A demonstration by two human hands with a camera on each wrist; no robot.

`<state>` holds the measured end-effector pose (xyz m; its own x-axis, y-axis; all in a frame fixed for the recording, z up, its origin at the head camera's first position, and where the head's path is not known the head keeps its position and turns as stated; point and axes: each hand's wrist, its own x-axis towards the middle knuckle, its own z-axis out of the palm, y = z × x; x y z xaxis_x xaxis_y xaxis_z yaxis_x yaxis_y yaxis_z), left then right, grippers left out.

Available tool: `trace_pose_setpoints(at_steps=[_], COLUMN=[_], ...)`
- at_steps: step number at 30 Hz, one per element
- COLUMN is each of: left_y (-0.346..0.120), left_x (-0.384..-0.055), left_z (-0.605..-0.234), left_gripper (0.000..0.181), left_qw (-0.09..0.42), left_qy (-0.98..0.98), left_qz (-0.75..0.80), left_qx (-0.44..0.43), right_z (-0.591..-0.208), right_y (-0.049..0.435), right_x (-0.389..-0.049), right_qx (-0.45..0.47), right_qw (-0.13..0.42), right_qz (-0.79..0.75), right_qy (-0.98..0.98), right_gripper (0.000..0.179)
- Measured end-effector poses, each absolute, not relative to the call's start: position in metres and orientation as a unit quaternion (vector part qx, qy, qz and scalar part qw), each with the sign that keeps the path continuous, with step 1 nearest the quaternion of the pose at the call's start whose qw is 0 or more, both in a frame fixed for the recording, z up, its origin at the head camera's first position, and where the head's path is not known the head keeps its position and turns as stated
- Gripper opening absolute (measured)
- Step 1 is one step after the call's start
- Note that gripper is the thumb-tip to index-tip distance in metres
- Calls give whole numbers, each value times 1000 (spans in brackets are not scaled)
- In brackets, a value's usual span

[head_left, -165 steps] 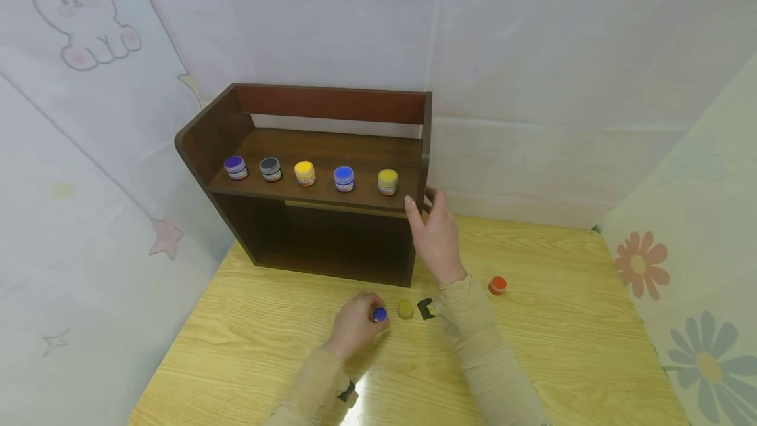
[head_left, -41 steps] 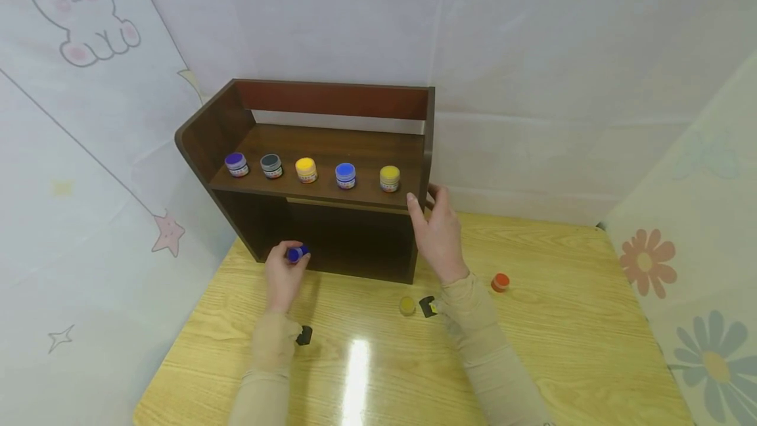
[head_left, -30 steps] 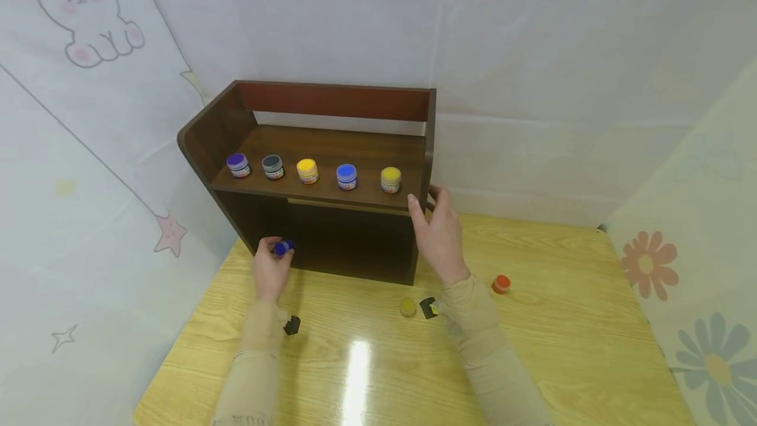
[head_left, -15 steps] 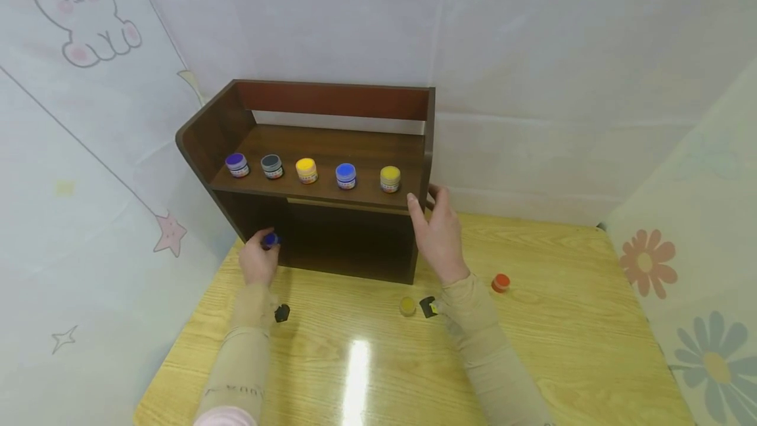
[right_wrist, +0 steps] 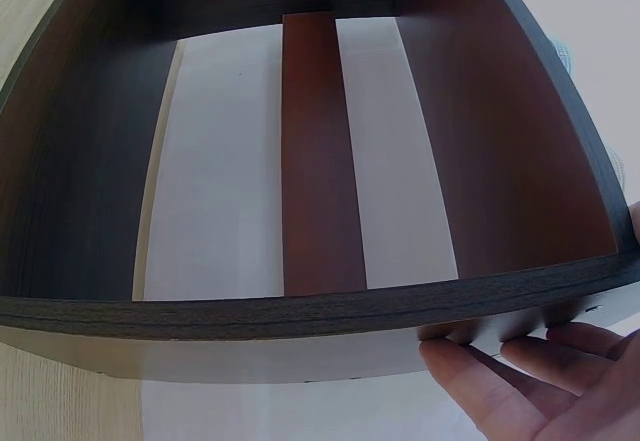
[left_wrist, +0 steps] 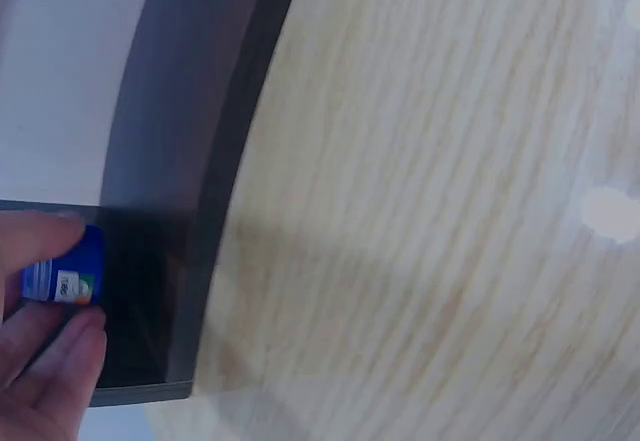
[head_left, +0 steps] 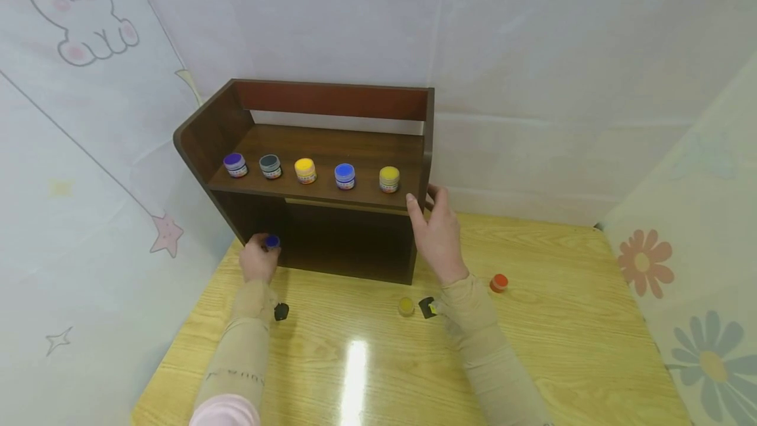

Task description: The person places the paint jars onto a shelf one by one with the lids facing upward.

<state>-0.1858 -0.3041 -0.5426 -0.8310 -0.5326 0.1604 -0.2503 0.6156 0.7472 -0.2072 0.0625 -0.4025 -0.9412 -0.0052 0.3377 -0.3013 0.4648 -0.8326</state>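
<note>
My left hand [head_left: 258, 260] pinches a small dark blue paint jar [head_left: 272, 242] at the left end of the lower level of a dark brown shelf [head_left: 331, 142]. In the left wrist view, thumb and fingers lie on either side of this blue jar [left_wrist: 78, 273], close to the shelf's side panel. My right hand [head_left: 437, 238] grips the shelf's right side panel, thumb at the front edge. Its fingertips [right_wrist: 440, 353] touch the panel's outer face in the right wrist view.
Along the upper board stand purple [head_left: 235, 165], black [head_left: 271, 166], yellow [head_left: 305, 171], blue [head_left: 345, 176] and olive-yellow [head_left: 389, 179] jars. On the wooden table [head_left: 568, 321] are another olive-yellow jar [head_left: 405, 307] and a red jar [head_left: 499, 283]. A cloth backdrop [head_left: 532, 84] surrounds the table.
My left hand has carried the dark blue jar from the table, beside the olive-yellow jar, leftward into the lower level. The jar was tilted and now has its lid up. My right hand stays put.
</note>
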Motion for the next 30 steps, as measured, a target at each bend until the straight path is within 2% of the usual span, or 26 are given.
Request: trace_pose_setpoints(at_steps=[25, 30], left_y=[-314, -308], left_x=[-190, -191], left_z=[-564, -563], left_gripper=[41, 44], left_qw=[169, 151], left_qy=[-875, -870], left_qz=[-381, -396], left_qx=[245, 252], right_z=[-404, -404], right_y=[62, 63], right_x=[-207, -208], right_qx=[90, 90], right_qw=[139, 140], right_qz=[507, 507], right_qy=[-846, -846], right_gripper=[59, 60])
